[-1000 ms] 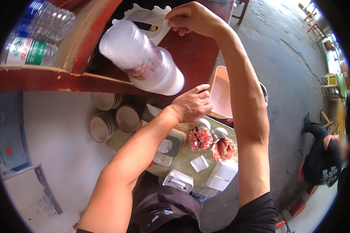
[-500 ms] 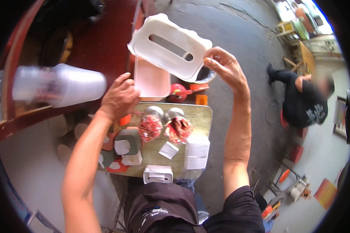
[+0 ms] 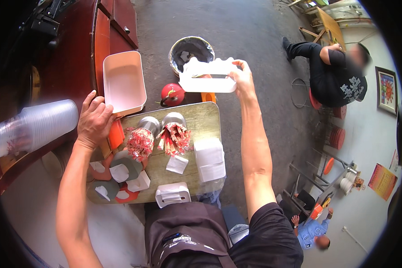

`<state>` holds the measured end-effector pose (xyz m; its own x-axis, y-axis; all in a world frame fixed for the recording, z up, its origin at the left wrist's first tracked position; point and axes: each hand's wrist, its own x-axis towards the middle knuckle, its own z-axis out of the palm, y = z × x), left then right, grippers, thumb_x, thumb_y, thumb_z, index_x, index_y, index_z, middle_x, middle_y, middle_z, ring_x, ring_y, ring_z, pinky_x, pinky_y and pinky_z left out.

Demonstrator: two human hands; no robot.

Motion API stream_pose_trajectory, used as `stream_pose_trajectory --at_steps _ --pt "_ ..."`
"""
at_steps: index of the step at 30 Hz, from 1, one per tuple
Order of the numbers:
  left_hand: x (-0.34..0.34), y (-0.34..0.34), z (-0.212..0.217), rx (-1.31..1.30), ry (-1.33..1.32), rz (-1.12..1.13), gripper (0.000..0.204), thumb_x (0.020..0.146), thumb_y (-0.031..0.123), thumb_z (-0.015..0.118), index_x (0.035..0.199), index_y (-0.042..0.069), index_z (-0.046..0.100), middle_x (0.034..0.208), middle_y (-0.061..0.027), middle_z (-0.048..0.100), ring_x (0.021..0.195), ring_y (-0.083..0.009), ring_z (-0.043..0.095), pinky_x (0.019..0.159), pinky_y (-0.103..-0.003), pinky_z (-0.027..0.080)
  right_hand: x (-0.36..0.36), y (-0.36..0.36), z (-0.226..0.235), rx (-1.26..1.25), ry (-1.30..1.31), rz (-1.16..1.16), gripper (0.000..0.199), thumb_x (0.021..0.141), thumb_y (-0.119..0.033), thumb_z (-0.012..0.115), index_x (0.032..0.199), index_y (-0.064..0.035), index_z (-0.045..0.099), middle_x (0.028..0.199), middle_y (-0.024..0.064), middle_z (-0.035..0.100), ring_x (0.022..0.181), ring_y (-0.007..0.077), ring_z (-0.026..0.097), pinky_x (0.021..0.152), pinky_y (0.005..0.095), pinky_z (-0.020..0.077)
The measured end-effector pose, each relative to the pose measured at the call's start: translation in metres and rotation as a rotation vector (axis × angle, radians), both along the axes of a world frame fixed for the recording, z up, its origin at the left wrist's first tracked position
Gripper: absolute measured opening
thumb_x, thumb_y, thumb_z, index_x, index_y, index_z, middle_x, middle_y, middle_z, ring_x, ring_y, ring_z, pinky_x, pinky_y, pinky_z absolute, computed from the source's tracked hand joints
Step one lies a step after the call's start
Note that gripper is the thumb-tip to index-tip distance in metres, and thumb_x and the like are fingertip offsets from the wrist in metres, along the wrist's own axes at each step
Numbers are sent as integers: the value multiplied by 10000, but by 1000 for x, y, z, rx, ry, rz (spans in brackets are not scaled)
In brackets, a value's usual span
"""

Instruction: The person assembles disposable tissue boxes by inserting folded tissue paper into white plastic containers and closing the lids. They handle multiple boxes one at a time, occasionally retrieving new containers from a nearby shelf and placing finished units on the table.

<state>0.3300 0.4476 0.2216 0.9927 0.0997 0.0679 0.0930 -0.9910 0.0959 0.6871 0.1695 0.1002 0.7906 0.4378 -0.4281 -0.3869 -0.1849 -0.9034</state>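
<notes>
A pale pink, open-topped tissue box base (image 3: 134, 100) is at the far left end of the small table, its inside in view. My left hand (image 3: 94, 119) is closed at its near left corner, with part of the grip hidden. My right hand (image 3: 242, 79) pinches one end of a white slotted tissue box lid (image 3: 210, 85). The lid is tilted on edge in the air, apart from the base. Behind it stands a lined waste bin (image 3: 173, 56).
On the small table (image 3: 165, 172) stand two metal cups of red-and-white wrapped sticks (image 3: 175, 134), a stack of napkins (image 3: 210, 163) and several tissue boxes (image 3: 167, 194). Clear plastic cups (image 3: 53, 120) lie stacked at left. A red round object (image 3: 172, 94) sits beyond the table. A person (image 3: 335, 71) sits at right.
My right hand has drawn the lid away from over the base and turned it on edge. The base is uncovered, my left hand still at it. The whole view has shifted.
</notes>
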Motion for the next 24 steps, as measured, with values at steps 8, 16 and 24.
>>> stream_pose_trajectory --at_steps 8,16,24 --pt "5 5 -2 -41 -13 -50 220 775 127 705 946 48 592 870 -90 591 1066 -278 562 1156 -486 311 40 18 -101 -232 -277 20 573 699 134 502 1249 -27 528 911 167 638 710 201 628 576 320 522" --pt "1 0 -3 -26 -16 -8 206 775 123 714 933 54 601 842 -84 591 1047 -270 566 1164 -469 298 14 25 -67 -54 98 37 600 738 168 445 1309 -15 472 1074 162 603 756 198 616 563 307 526" --pt "1 1 -3 -27 -32 -14 205 773 117 713 930 46 603 841 -88 592 1043 -274 566 1167 -470 297 10 35 -30 -158 140 16 397 777 88 541 1151 -38 508 1058 115 580 819 179 581 580 291 506"
